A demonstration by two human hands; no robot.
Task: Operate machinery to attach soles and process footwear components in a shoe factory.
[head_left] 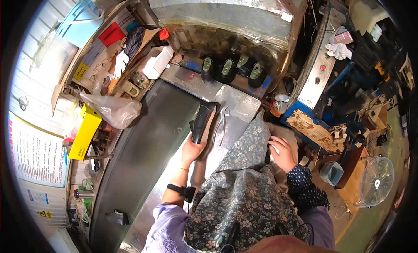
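My left hand (192, 149) grips a black high-heeled shoe (201, 119) by its rear end and holds it over the shiny metal ledge (237, 104) beside the dark conveyor belt (143, 144). My right hand (284, 152) rests on my lap at the edge of a floral apron (244, 183), fingers bent, with nothing visible in it. A black wristband (180, 191) sits on my left forearm. Several more black shoes (228, 68) stand in a row at the mouth of a metal tunnel (226, 18) further along the belt.
A yellow box (85, 132), a clear plastic bag (114, 109) and cluttered shelves line the left side. A control panel (315, 74) with buttons stands at the right. A white fan (376, 180) and a blue tub (332, 172) are on the floor.
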